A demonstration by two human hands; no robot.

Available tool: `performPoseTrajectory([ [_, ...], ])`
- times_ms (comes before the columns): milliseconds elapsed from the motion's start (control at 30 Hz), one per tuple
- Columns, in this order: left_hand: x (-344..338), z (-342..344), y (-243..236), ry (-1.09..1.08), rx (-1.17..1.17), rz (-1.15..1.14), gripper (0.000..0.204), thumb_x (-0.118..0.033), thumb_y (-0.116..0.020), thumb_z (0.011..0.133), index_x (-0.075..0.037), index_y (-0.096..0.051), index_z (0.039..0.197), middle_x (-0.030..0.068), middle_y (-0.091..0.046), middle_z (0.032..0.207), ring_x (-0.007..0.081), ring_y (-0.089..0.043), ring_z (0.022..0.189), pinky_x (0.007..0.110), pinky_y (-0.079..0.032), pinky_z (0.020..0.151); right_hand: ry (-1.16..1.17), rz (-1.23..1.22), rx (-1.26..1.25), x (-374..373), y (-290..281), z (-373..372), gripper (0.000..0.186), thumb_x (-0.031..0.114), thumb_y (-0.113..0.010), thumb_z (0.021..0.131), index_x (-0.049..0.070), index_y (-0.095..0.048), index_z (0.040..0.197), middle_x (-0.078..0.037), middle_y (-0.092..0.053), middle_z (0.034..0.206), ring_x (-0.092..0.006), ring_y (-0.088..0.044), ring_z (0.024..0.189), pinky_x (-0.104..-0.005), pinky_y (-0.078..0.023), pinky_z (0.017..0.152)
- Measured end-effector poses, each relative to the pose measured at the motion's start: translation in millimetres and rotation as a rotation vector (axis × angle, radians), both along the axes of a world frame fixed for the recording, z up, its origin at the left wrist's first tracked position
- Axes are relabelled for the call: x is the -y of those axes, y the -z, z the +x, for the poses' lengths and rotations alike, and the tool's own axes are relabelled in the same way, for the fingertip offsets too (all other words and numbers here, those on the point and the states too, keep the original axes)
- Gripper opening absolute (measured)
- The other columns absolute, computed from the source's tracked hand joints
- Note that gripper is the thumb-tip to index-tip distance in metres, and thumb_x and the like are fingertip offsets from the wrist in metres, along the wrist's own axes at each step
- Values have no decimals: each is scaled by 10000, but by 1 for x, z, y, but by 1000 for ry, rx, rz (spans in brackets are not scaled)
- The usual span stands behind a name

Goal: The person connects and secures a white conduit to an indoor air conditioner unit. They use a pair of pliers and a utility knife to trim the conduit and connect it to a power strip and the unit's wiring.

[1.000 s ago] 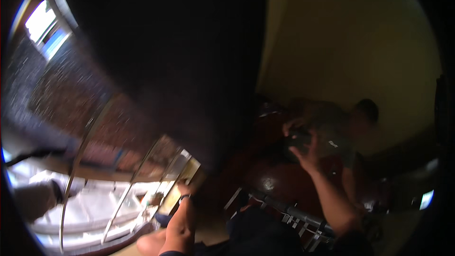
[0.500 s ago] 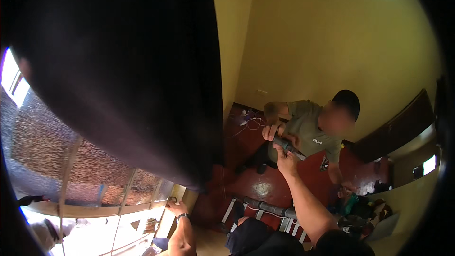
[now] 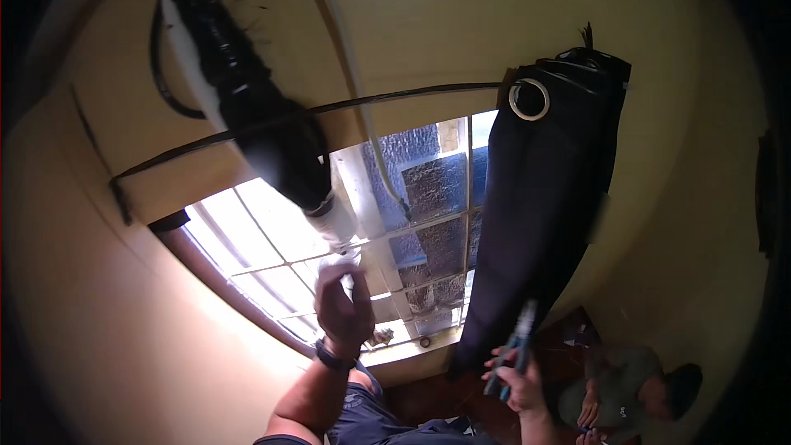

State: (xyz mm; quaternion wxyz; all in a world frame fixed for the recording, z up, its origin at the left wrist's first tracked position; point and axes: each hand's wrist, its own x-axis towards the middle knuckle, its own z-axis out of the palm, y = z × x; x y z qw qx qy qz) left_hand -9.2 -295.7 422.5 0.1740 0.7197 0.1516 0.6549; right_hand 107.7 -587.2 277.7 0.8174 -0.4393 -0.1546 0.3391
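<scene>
Raised in front of the window, my left hand (image 3: 344,313) reaches up to the white-wrapped lower end (image 3: 334,227) of a thick hanging bundle (image 3: 235,74) wrapped in black. Its fingers are blurred against bright light, so whether they grip the white end is unclear. A dark band circles that wrist. Lower and to the right, my right hand (image 3: 521,383) is closed round the teal and dark handles of a pair of pliers (image 3: 515,354). The pliers' jaws point upward and are smeared by motion, just in front of a black curtain (image 3: 548,189).
The barred window (image 3: 428,227) has a dark rod (image 3: 395,97) above it. A thin pale cable (image 3: 375,144) dangles before the panes. At lower right, a co-worker (image 3: 626,395) in a grey-green shirt is low near the red floor, hands together on something small.
My view has swung up to the window. My left hand has risen from the sill to the bundle's end. The co-worker's hand is off the pliers, which my right hand now holds alone.
</scene>
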Motion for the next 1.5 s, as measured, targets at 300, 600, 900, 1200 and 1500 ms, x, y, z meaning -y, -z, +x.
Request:
performPoseTrajectory([
  [300, -9, 58, -143, -24, -487, 39, 297, -207, -639, 1015, -31, -615, 1254, 110, -732, 995, 162, -728, 777, 286, -563, 690, -724, 366, -153, -93, -93, -10, 556, 82, -596, 849, 40, -497, 1394, -190, -454, 1500, -340, -464, 1396, -551, -422, 1118],
  [600, 11, 71, -139, 507, -328, -406, 230, -194, -631, 1012, 34, -624, 1042, 97, -709, 915, 167, -727, 801, 299, -616, 763, -625, 514, -166, -113, -138, 11, 584, -5, -545, 856, 32, -456, 1432, -136, -511, 1408, -243, -523, 1287, -434, -438, 1067],
  [900, 18, 77, -133, 584, -247, -407, 185, -166, -615, 1018, 19, -615, 1008, 96, -695, 906, 161, -716, 802, 292, -623, 760, -533, 492, -63, -125, -147, 26, 580, 1, -591, 844, 50, -480, 1411, -84, -509, 1270, -180, -525, 1083, -372, -418, 959],
  [1200, 18, 75, -131, 506, -284, -350, 221, -223, -566, 1029, -18, -613, 958, 89, -703, 836, 156, -721, 755, 301, -555, 701, -378, 276, 50, -136, -178, 20, 404, 48, -621, 888, 93, -524, 1278, -54, -595, 1161, -138, -586, 989, -344, -462, 854],
  [1500, 1, 76, -96, 1388, -188, -718, 617, -24, -509, 1039, -118, -205, 1567, 132, -566, 1366, 244, -606, 1203, 386, -552, 949, -350, 293, 108, -144, -159, 0, 352, 73, -673, 926, 114, -423, 1171, -123, -635, 1138, -262, -701, 1024, -464, -565, 883],
])
